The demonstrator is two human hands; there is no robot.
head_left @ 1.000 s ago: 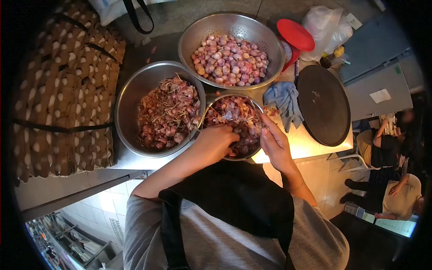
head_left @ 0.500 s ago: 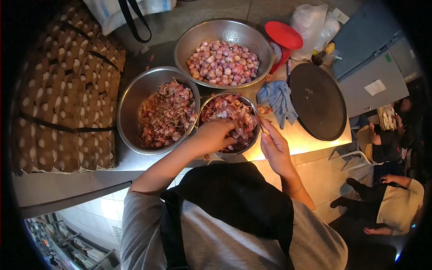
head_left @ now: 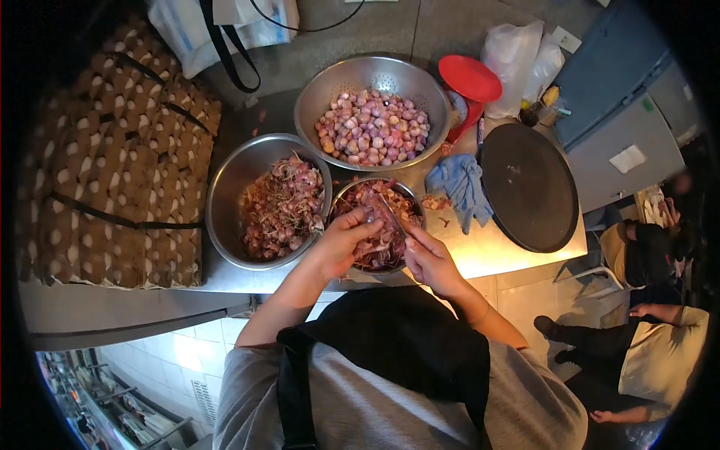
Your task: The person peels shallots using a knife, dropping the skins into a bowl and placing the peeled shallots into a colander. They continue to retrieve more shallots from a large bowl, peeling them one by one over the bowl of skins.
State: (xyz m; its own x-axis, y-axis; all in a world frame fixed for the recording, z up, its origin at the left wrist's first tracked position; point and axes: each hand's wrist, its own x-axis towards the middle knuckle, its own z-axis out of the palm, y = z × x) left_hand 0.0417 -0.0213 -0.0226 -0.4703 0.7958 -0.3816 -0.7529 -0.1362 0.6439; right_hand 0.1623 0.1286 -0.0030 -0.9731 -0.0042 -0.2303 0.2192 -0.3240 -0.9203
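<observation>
My left hand [head_left: 343,241] is closed, pinching what looks like a shallot over a small metal bowl [head_left: 422,217] of papery red peelings. In my right hand [head_left: 433,262] is a small knife [head_left: 394,213], its blade pointing up and away from me, close to the left fingers. To the left stands a wide steel bowl [head_left: 222,214] of unpeeled shallots [head_left: 281,206] with roots and dry skins. Behind the small bowl is a steel colander [head_left: 315,90] holding many peeled shallots [head_left: 375,127]. My fingers partly hide the piece in my left hand.
Stacked egg trays [head_left: 124,172] border the left side. A red scale [head_left: 470,79], blue cloth [head_left: 457,187] and dark round tray [head_left: 529,187] stand on the right. Plastic bags [head_left: 512,56] lie behind. On the far right are other people, one in a light shirt [head_left: 664,352].
My left hand has come up out of the peelings with a piece between the fingers. My right hand has moved left with the knife, bringing the blade beside it. The view has shifted slightly.
</observation>
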